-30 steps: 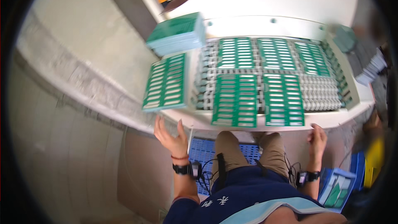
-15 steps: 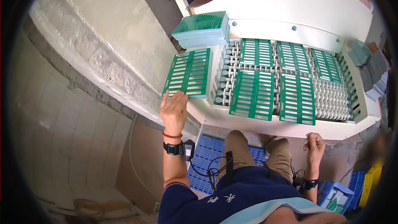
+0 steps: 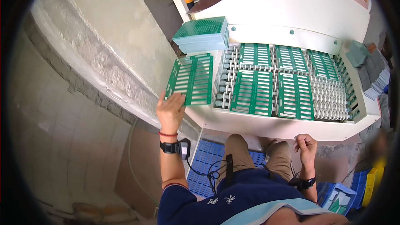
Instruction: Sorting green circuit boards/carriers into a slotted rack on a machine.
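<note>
My left hand (image 3: 170,113) is at the near left edge of a green slotted circuit board panel (image 3: 193,79), fingers over its top and thumb along the side. This panel sits slightly askew at the machine's left end, its near right corner raised. Beyond it stands a tall stack of similar green panels (image 3: 201,35). My right hand (image 3: 307,146) hangs in front of the machine's near edge, fingers curled in, with nothing visible in it. Several green panels lie on the roller conveyor, the closest being a left one (image 3: 251,93) and a right one (image 3: 296,96).
White wheel rollers (image 3: 332,96) show at the conveyor's right. A white machine cover (image 3: 287,6) rises behind. Grey stacked sheets (image 3: 372,75) stand at far right. A rough wall ledge (image 3: 106,68) runs along my left. Blue and yellow bins (image 3: 354,187) sit low right.
The panel under my left hand has shifted right, and its near right corner has come up. The panels on the conveyor have crept farther away. My right hand has moved slightly left.
</note>
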{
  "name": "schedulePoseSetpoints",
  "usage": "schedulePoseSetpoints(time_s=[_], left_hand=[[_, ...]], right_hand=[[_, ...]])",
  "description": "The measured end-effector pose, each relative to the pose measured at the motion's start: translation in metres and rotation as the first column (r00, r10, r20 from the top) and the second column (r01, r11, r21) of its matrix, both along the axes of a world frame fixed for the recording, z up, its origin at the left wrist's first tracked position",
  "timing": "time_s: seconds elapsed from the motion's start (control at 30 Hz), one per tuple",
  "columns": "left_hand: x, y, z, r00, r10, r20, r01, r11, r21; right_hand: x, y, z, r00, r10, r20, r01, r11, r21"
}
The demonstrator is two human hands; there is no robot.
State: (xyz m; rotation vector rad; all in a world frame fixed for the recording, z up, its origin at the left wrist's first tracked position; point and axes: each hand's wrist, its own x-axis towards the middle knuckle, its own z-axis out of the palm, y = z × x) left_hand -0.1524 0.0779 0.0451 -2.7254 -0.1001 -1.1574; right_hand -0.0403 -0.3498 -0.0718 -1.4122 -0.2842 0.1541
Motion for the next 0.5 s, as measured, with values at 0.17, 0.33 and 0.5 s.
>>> schedulePoseSetpoints(time_s=[0.17,0.33,0.5], left_hand=[[-0.001,-0.060,-0.013,0.967,-0.239,0.086,0.225,0.964,0.143],[0.014,-0.129,-0.018,0.886,-0.463,0.013,0.454,0.875,0.170],[0.037,-0.168,-0.038,0.790,-0.610,-0.051,0.610,0.777,0.157]], right_hand=[[-0.006,0.010,0.001,0.988,0.140,-0.061,-0.141,0.990,-0.003],[-0.018,0.039,0.025,0.893,0.443,-0.074,-0.423,0.885,0.197],[-0.007,0.041,0.028,0.905,0.394,-0.160,-0.314,0.873,0.373]])
